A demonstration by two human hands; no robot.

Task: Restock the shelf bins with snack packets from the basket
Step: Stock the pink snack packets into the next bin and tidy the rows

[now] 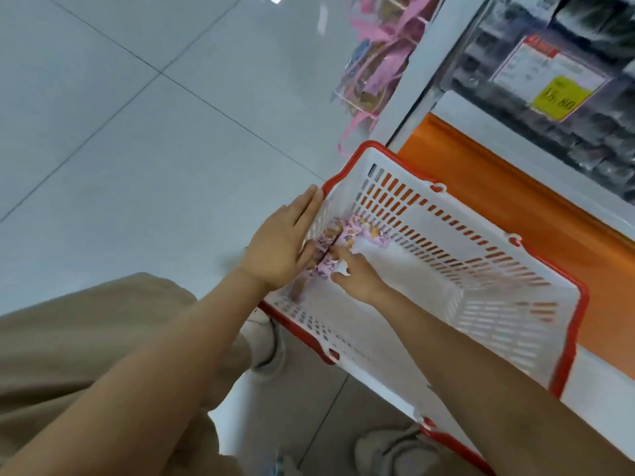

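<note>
A white plastic basket (481,269) with a red rim stands on the floor beside the shelf. Several pink and purple snack packets (347,237) lie bunched in its near left corner. My left hand (281,242) reaches over the rim, fingers mostly straight, its palm pressing the packets from the left. My right hand (354,276) is inside the basket, and its curled fingers pinch the packets from the right. Clear shelf bins (549,80) with dark packets and a yellow price tag sit at the upper right.
An orange shelf base (515,201) runs behind the basket. Pink packaged goods (378,63) hang on the shelf end at the top. Grey floor tiles (137,132) spread to the left. My beige trousers (86,355) and light shoes (268,345) are at the bottom.
</note>
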